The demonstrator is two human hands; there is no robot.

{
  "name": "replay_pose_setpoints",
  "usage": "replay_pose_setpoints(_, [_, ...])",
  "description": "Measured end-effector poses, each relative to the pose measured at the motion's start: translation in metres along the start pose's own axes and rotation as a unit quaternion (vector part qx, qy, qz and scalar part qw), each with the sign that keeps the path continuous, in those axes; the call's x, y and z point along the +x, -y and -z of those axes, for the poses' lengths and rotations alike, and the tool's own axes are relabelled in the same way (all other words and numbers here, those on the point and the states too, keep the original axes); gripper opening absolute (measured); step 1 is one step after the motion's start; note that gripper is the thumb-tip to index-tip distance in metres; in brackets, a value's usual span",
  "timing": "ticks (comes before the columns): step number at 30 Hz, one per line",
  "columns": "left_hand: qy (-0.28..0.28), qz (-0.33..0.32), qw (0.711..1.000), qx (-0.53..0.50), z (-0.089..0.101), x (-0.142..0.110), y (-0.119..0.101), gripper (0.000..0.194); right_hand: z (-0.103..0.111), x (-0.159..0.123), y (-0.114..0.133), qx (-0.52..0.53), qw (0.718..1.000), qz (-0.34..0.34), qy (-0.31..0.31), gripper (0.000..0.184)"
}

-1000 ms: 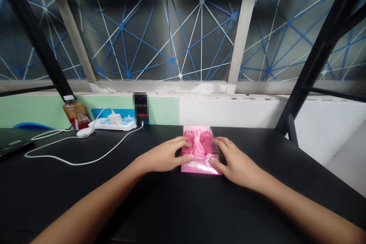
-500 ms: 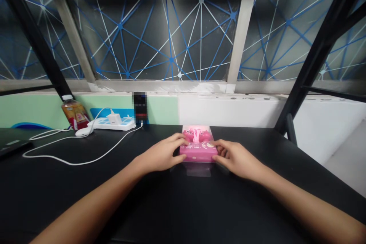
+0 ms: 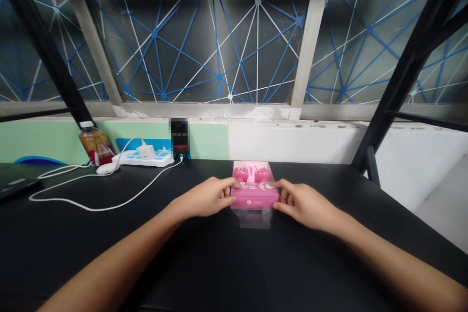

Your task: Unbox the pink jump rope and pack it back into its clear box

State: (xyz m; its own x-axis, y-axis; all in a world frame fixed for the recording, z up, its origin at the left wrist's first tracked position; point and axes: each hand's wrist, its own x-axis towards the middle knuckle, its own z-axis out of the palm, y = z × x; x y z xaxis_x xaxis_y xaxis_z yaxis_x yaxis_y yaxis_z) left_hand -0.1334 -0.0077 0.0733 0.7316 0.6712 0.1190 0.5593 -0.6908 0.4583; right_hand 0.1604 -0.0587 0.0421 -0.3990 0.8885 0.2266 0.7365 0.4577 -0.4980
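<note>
A pink box (image 3: 255,199) with a clear top lies on the black table (image 3: 234,263). Through its window shows a pink item (image 3: 252,172) with two rounded ends, whose kind I cannot make out. A clear flap (image 3: 255,220) sticks out from the near side of the box. My left hand (image 3: 212,197) grips the left edge, thumb at the near corner and fingers on top. On the opposite edge, my right hand (image 3: 305,203) has its index finger on the top and its thumb at the near right corner.
At the back left stand a drink bottle (image 3: 96,144), a white power strip (image 3: 146,158) and a phone (image 3: 179,137) with a white cable (image 3: 97,210). A dark flat object (image 3: 18,187) lies at the left edge. Black frame posts (image 3: 398,73) rise on both sides.
The left hand's fingers have shifted slightly down and curled closer to the box's near left corner. The box has moved a touch toward me; the right hand has barely moved.
</note>
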Motion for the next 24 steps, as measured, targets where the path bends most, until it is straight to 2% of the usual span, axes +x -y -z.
replay_pose_setpoints(3, [-0.037, -0.006, 0.999, 0.037, -0.005, 0.001, 0.000, 0.021, -0.009, 0.002, -0.001, -0.136, 0.987, 0.031, -0.083, 0.034])
replay_pose_setpoints(6, [-0.042, -0.013, 0.998, 0.051, -0.008, 0.001, 0.002, 0.019, -0.016, 0.004, 0.000, -0.182, 0.970, 0.100, -0.123, 0.032])
replay_pose_setpoints(10, [-0.038, -0.014, 0.997, 0.058, -0.008, 0.000, 0.006, 0.020, -0.019, 0.006, 0.003, -0.187, 0.963, 0.171, -0.096, 0.016])
replay_pose_setpoints(13, [-0.036, -0.013, 0.997, 0.062, -0.008, 0.001, 0.008, 0.019, -0.018, 0.006, 0.009, -0.212, 0.954, 0.199, -0.073, 0.015])
replay_pose_setpoints(16, [-0.038, -0.013, 0.997, 0.062, -0.009, 0.001, 0.008, 0.016, -0.016, 0.003, 0.016, -0.214, 0.955, 0.196, -0.059, 0.015])
replay_pose_setpoints(20, [-0.040, -0.011, 0.997, 0.061, -0.010, 0.001, 0.008, 0.017, -0.014, -0.002, 0.020, -0.226, 0.955, 0.186, -0.035, 0.041])
replay_pose_setpoints(22, [-0.039, -0.011, 0.997, 0.061, -0.010, 0.001, 0.006, 0.018, -0.015, -0.002, 0.020, -0.232, 0.953, 0.190, -0.037, 0.036])
replay_pose_setpoints(24, [-0.036, -0.011, 0.997, 0.060, -0.009, 0.000, 0.004, 0.018, -0.016, -0.002, 0.018, -0.220, 0.955, 0.193, -0.053, 0.024])
